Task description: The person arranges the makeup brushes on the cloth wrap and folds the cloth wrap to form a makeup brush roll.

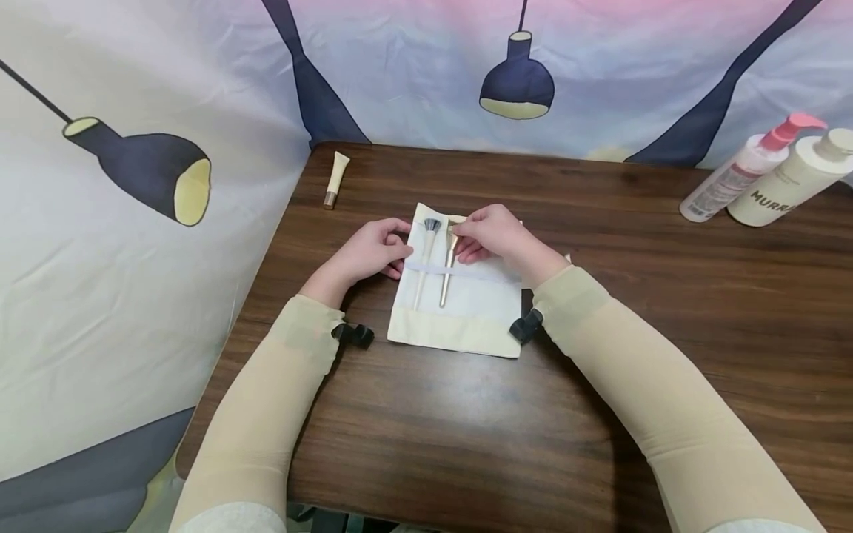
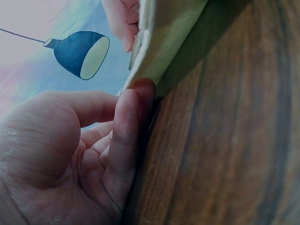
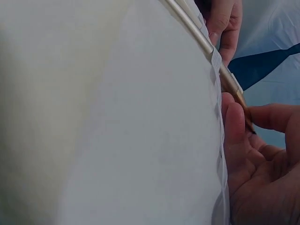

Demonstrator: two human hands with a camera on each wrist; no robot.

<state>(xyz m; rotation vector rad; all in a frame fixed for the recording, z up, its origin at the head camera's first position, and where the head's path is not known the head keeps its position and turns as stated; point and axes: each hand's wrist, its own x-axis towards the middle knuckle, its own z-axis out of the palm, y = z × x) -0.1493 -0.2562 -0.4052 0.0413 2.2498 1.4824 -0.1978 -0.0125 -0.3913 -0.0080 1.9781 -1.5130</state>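
Note:
A cream and white cloth brush roll point(image 1: 460, 331) lies open on the table, with a pale elastic band point(image 1: 486, 276) across it. Under the band sit two makeup brushes: a white-handled one point(image 1: 427, 252) with dark bristles at the left, and a gold-handled one point(image 1: 445, 285) beside it. My right hand point(image 1: 494, 234) pinches the gold-handled brush near its head, which the fingers partly hide; in the right wrist view the thumb and fingers point(image 3: 236, 124) close on its upper end. At the roll's left edge, my left hand point(image 1: 375, 250) pinches the cloth between thumb and finger point(image 2: 125, 117).
A small cream tube point(image 1: 336, 180) lies on the dark wooden table point(image 1: 600, 222) at the back left. Two bottles, one with a pink pump point(image 1: 729, 178) and one cream point(image 1: 780, 189), stand at the back right. A printed cloth point(image 1: 413, 81) hangs behind the table.

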